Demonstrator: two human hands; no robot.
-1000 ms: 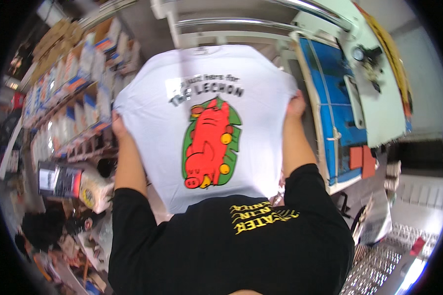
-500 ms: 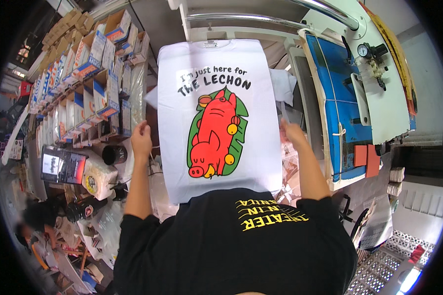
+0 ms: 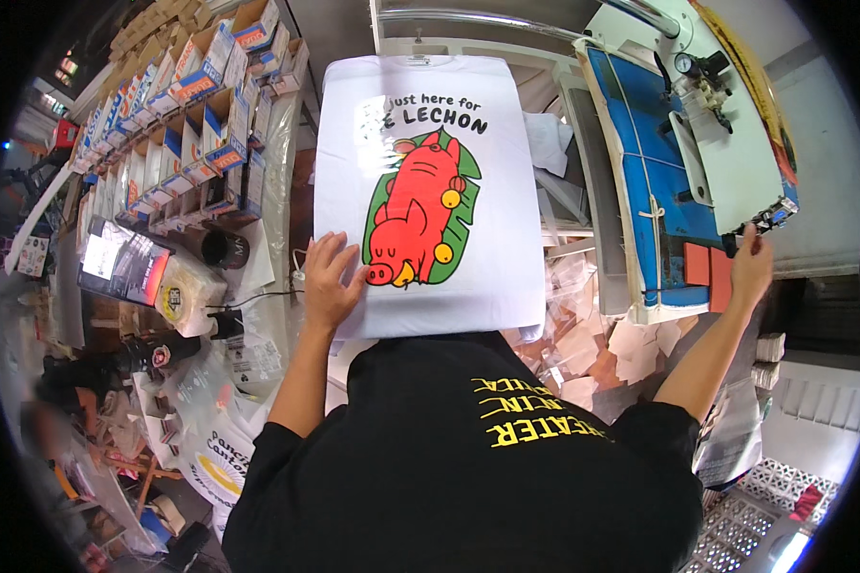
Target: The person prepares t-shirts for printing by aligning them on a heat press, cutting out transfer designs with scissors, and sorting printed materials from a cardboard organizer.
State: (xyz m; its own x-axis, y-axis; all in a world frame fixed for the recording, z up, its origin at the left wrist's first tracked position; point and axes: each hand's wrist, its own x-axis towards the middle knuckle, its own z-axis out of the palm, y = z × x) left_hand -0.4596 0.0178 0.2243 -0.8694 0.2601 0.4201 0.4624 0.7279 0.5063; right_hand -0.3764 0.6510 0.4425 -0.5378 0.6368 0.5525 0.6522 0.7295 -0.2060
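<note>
Left hand [image 3: 330,282] lies flat, fingers spread wide, pressing the near left corner of the white T-shirt [image 3: 430,277]. The T-shirt lies spread on the desk [image 3: 583,162], its red pig print facing up. Right hand [image 3: 750,267] reaches to the right, fingers closed around the heat press [image 3: 698,143] handle. Boxes [image 3: 191,124] line the far left shelf.

A white T-shirt [image 3: 430,181] lies spread flat, front up, its collar at the far end and its hem nearest the person. A red pig on a green leaf is printed across its chest, with dark lettering above. The left hand [image 3: 330,282] presses flat on its near left edge. The right hand [image 3: 750,267] is well apart, at the edge of a blue-padded press [image 3: 659,181].
</note>
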